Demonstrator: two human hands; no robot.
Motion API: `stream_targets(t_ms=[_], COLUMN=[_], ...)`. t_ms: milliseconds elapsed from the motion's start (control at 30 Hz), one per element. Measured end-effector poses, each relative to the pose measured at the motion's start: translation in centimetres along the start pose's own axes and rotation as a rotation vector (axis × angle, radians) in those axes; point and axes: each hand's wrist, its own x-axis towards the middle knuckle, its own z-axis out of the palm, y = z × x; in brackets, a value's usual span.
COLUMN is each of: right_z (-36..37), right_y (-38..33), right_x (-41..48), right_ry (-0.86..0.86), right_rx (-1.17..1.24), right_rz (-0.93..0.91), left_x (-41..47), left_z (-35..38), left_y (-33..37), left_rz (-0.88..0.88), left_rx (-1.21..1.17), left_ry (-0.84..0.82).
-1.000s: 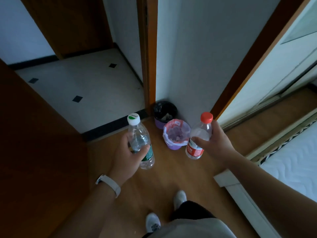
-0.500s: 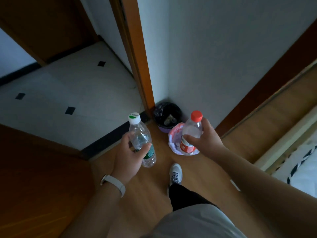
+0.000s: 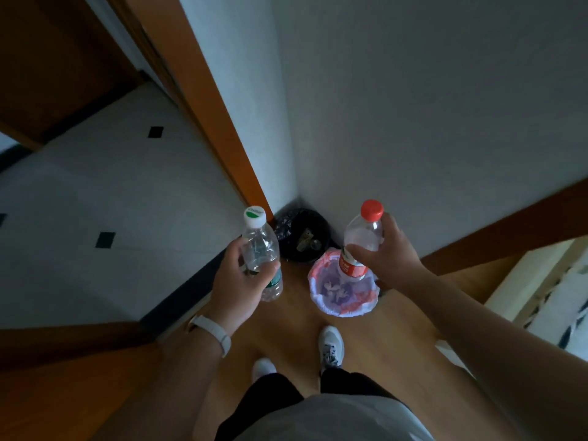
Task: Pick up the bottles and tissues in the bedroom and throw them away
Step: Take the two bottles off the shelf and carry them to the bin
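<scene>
You hold a clear bottle with a red cap upright in your right hand, fingers and thumb wrapped round its middle. Its base hangs directly over the open mouth of a small bin with a pale pink liner. Crumpled white tissues lie inside that bin. Your left hand grips a second clear bottle, this one with a white and green cap, fingers closed round its lower half, over the wooden floor just left of the bin. A black-lined bin touches the pale one from behind, tucked into the far corner of the floor where the grey walls meet. A white wristband circles your left wrist. Your white shoes stand on the floor just short of the bins.
</scene>
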Motion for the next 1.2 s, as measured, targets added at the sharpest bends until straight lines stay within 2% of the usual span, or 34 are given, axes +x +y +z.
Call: stream_targets(t_ms=[233,433,633,733,900,1067,1200], right_z=[3.5,10.0,17.9,22.4,30.3,36.7,40.5], right_y=[1.4,2.0,4.3,7.2,14.2,21.9,27.0], right_x=[3.8,9.2,15.3,18.9,24.7,29.0,31.2], right_ry=[0.03,0.045,0.102,0.134,0.174,0.229,0.207], right_rx=[0.048,0.039,0.072,0.102,0.14,0.154,0.157], right_rz=[0.134,0.255,0.322,0.345,0.381,0.402,0.42], left_x=[8.5,17.2,27.2,32.2,38.3,41.2,42.3], left_z=[1.8,3.7,6.1,8.2,13.3,19.0,22.7], left_y=[-2.0,-6.6,-13.1,-17.5,-24.9,-33.2,-38.4], left_rz=[-0.037,-0.094,-0.031,-0.034,-0.013,-0.002,0.005], left_rx=[0.031,0.062,0.187,0.222,0.237,0.247,0.266], left_ry=[-0.144,-0.269,-0.486,-0.537,-0.516,-0.568,-0.596])
